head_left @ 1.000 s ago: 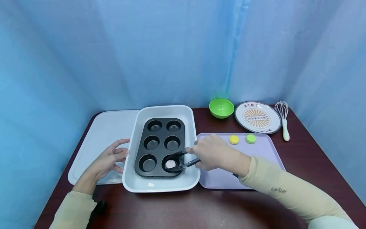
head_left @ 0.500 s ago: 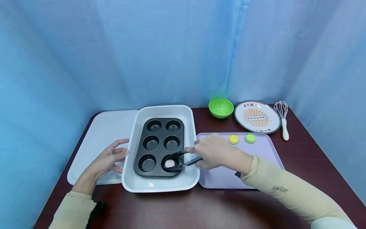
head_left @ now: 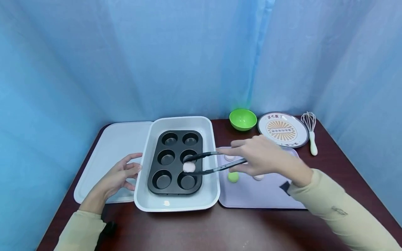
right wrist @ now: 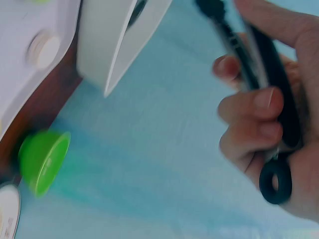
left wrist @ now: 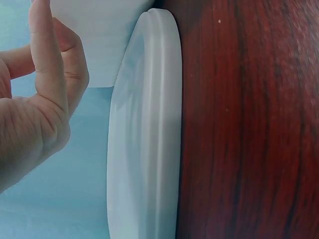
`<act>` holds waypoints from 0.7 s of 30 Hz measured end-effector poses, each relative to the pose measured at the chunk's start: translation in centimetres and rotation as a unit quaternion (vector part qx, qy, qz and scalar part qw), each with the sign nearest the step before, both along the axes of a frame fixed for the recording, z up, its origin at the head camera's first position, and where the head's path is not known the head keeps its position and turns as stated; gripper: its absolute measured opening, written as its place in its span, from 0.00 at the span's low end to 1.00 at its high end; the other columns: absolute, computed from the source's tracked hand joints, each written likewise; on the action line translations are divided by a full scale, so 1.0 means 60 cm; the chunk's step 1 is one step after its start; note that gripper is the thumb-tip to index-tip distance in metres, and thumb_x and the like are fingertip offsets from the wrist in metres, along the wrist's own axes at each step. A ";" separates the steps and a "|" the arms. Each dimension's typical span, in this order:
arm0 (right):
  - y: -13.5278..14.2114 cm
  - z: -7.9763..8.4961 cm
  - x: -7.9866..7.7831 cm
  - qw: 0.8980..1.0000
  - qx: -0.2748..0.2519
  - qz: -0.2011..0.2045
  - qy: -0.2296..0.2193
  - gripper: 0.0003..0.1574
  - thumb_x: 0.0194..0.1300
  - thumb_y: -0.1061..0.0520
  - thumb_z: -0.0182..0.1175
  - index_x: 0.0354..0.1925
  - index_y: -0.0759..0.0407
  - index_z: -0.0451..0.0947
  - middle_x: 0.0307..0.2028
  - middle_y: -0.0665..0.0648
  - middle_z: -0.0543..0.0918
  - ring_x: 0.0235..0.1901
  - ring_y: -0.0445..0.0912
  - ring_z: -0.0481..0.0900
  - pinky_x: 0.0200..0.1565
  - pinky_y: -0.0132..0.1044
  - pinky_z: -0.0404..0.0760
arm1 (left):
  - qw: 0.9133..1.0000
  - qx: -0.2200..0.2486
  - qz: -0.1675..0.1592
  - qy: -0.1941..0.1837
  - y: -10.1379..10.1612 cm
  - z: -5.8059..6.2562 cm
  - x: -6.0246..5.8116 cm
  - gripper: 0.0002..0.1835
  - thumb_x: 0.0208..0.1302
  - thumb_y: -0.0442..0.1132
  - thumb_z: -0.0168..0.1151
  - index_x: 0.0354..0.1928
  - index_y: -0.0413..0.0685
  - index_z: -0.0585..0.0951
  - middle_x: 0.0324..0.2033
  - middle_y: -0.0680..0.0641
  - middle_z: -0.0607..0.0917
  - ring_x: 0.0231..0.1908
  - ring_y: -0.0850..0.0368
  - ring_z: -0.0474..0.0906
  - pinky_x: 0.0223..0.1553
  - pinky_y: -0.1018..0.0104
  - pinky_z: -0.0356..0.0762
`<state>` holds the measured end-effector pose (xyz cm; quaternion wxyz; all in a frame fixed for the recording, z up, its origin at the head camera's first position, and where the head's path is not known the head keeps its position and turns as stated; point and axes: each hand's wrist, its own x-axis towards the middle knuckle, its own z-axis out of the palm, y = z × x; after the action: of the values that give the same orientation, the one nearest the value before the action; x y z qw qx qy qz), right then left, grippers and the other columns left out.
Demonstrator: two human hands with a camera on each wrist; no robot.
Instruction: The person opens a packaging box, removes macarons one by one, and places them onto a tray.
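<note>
My right hand (head_left: 262,155) grips a pair of black-and-silver tongs (head_left: 226,166), whose black ring end shows in the right wrist view. Between the tong tips a pale pink macaron (head_left: 189,167) is held above the black muffin pan (head_left: 176,163), near its front right cup. The pan lies inside a deep white rectangular basin (head_left: 176,205). At the basin's left wall rests my left hand (head_left: 120,174), fingers loosely bent, holding nothing. A lilac tray (head_left: 267,198) lies under my right forearm, bearing a green macaron (head_left: 233,177) and pale macarons (head_left: 229,157).
Under the basin's left side lies a flat white tray (head_left: 103,160). Along the back right stand a green bowl (head_left: 243,119), a patterned plate (head_left: 282,129) and a whisk (head_left: 312,134). Blue curtain (head_left: 176,59) hangs behind the dark wooden table (head_left: 188,232).
My right hand has moved up and right, lifting the pale macaron out of the front right cup in the tongs. Macarons it covered now show on the lilac tray. My left hand stays put.
</note>
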<state>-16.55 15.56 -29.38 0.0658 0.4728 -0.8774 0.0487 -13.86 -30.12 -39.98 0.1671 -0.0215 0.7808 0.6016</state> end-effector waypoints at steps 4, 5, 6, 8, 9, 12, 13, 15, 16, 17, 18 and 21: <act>0.068 0.005 0.006 0.998 -0.057 0.011 -0.001 0.37 0.59 0.37 0.72 0.65 0.43 0.79 0.30 0.40 0.72 0.17 0.32 0.56 0.17 0.27 0.59 | 1.000 -0.001 -0.002 -0.003 0.001 0.000 -0.001 0.37 0.72 0.45 0.64 0.77 0.52 0.59 0.55 0.33 0.79 0.42 0.44 0.84 0.32 0.46 0.87; 0.086 0.006 0.010 0.998 -0.065 0.005 -0.003 0.38 0.59 0.37 0.73 0.65 0.43 0.79 0.30 0.39 0.72 0.18 0.31 0.56 0.18 0.26 0.59 | 1.000 0.000 -0.003 -0.004 0.001 0.001 -0.001 0.37 0.72 0.45 0.64 0.77 0.52 0.59 0.55 0.33 0.79 0.41 0.44 0.84 0.32 0.46 0.87; 0.105 0.006 0.015 0.998 -0.070 -0.004 -0.004 0.38 0.58 0.38 0.73 0.66 0.42 0.78 0.32 0.37 0.73 0.18 0.30 0.57 0.18 0.26 0.60 | 1.000 0.000 -0.004 -0.004 0.001 0.000 -0.001 0.37 0.72 0.45 0.63 0.77 0.52 0.59 0.55 0.33 0.79 0.41 0.44 0.84 0.32 0.46 0.87; 0.144 0.002 0.024 0.997 -0.076 -0.019 0.005 0.40 0.57 0.39 0.75 0.67 0.40 0.77 0.34 0.34 0.74 0.18 0.28 0.56 0.19 0.24 0.59 | 1.000 0.000 -0.005 -0.004 0.000 0.001 -0.001 0.37 0.72 0.45 0.63 0.77 0.52 0.59 0.54 0.33 0.79 0.41 0.44 0.84 0.32 0.47 0.87; 0.164 -0.002 0.028 0.997 -0.078 -0.027 0.014 0.42 0.55 0.39 0.76 0.67 0.39 0.77 0.35 0.32 0.74 0.18 0.27 0.56 0.20 0.23 0.58 | 1.000 0.001 -0.005 -0.004 0.000 0.000 -0.001 0.37 0.72 0.45 0.63 0.77 0.52 0.59 0.54 0.33 0.79 0.41 0.44 0.84 0.32 0.47 0.87; 0.221 -0.020 0.037 0.994 -0.085 -0.056 0.029 0.45 0.50 0.44 0.79 0.67 0.38 0.77 0.38 0.30 0.75 0.18 0.24 0.58 0.20 0.21 0.58 | 1.000 0.002 -0.004 -0.005 -0.001 -0.001 -0.002 0.36 0.72 0.45 0.63 0.77 0.52 0.59 0.54 0.33 0.80 0.41 0.44 0.84 0.31 0.47 0.87; 0.239 -0.028 0.039 0.993 -0.088 -0.067 0.034 0.46 0.48 0.45 0.80 0.66 0.39 0.78 0.38 0.30 0.75 0.18 0.24 0.57 0.20 0.21 0.57 | 1.000 0.003 -0.003 -0.005 -0.001 -0.001 -0.002 0.36 0.72 0.45 0.63 0.77 0.52 0.59 0.54 0.33 0.80 0.41 0.44 0.84 0.31 0.47 0.87; 0.274 -0.046 0.044 0.991 -0.093 -0.092 0.037 0.47 0.45 0.46 0.82 0.65 0.39 0.79 0.39 0.33 0.77 0.21 0.25 0.65 0.21 0.23 0.60 | 1.000 0.004 -0.003 -0.005 -0.002 -0.003 -0.002 0.36 0.72 0.45 0.63 0.77 0.52 0.59 0.54 0.33 0.80 0.41 0.44 0.84 0.31 0.47 0.87; 0.289 -0.054 0.047 0.990 -0.094 -0.105 0.030 0.48 0.44 0.46 0.82 0.65 0.39 0.79 0.38 0.34 0.78 0.21 0.26 0.65 0.21 0.23 0.60 | 1.000 0.005 -0.003 -0.005 -0.002 -0.002 -0.001 0.36 0.72 0.44 0.63 0.77 0.52 0.59 0.54 0.33 0.80 0.41 0.44 0.84 0.31 0.47 0.87; 0.304 -0.062 0.050 0.988 -0.095 -0.117 0.024 0.48 0.44 0.47 0.83 0.65 0.39 0.79 0.37 0.36 0.78 0.21 0.27 0.66 0.21 0.24 0.61 | 1.000 0.005 -0.003 -0.005 -0.002 -0.002 -0.001 0.36 0.72 0.44 0.63 0.77 0.52 0.59 0.54 0.33 0.80 0.41 0.44 0.84 0.32 0.46 0.87; 0.319 -0.070 0.052 0.987 -0.094 -0.129 0.023 0.48 0.43 0.47 0.83 0.65 0.39 0.79 0.36 0.37 0.78 0.21 0.28 0.66 0.21 0.24 0.61 | 1.000 0.005 -0.004 -0.004 -0.002 -0.001 0.000 0.36 0.73 0.44 0.63 0.77 0.52 0.59 0.54 0.33 0.79 0.41 0.44 0.84 0.32 0.46 0.87; 0.356 -0.093 0.056 0.982 -0.089 -0.164 0.009 0.48 0.43 0.46 0.83 0.65 0.38 0.79 0.40 0.42 0.83 0.28 0.35 0.76 0.23 0.27 0.61 | 1.000 0.005 -0.003 -0.003 -0.001 0.000 0.001 0.36 0.73 0.44 0.63 0.77 0.52 0.59 0.54 0.33 0.80 0.41 0.44 0.85 0.32 0.46 0.87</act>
<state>-13.16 36.93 -34.94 0.1222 0.3150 -0.9346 0.1107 -13.82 -30.19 -39.95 0.1715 -0.0206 0.7773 0.6049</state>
